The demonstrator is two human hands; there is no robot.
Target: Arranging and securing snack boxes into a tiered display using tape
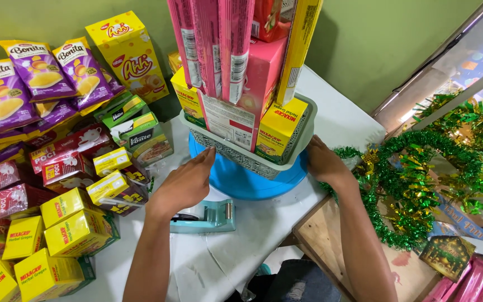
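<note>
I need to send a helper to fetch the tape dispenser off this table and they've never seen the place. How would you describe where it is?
Start at the white table and find the round blue stand under the grey basket of boxes. Just in front of it, partly under the left hand, lies the tape dispenser. It is pale teal and low, unlike the yellow boxes to its left.

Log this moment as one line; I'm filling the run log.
left hand: on blue base | right hand: at basket side | basket: full of boxes | tape dispenser: on table
</note>
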